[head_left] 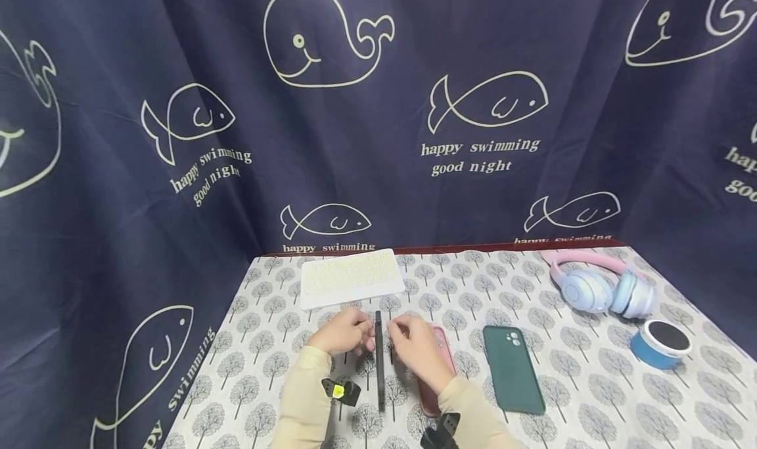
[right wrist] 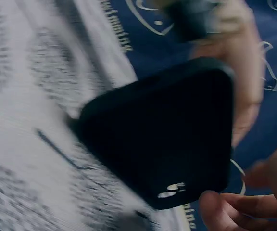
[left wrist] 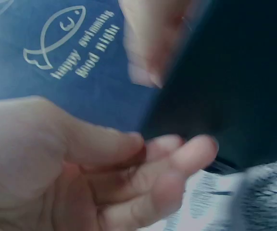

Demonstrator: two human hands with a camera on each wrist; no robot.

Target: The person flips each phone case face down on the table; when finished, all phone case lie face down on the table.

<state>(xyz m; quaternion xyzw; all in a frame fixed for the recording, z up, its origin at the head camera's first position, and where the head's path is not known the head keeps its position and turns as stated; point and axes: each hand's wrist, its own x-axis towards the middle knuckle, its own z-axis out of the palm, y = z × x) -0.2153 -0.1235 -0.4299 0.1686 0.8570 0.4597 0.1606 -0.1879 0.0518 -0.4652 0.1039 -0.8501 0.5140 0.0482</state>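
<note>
Left hand [head_left: 344, 332] pinches black phone case [head_left: 380, 373], edge-up. Right hand [head_left: 418, 349] half-curled at its corner, grip unclear. White keyboard [head_left: 350, 279] near desk [head_left: 609, 383] far edge.

Black object [head_left: 380, 370], edge-on, between left hand [head_left: 344, 332] and right hand [head_left: 418, 349]. White keyboard [head_left: 351, 279] far; green phone case [head_left: 514, 373] right; headphones [head_left: 585, 290] far right.

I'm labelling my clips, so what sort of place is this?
Probably a small curtained-off workspace, perhaps set up for recording: a printed curtain hangs right behind a cloth-covered table, where a keyboard lies.
</note>
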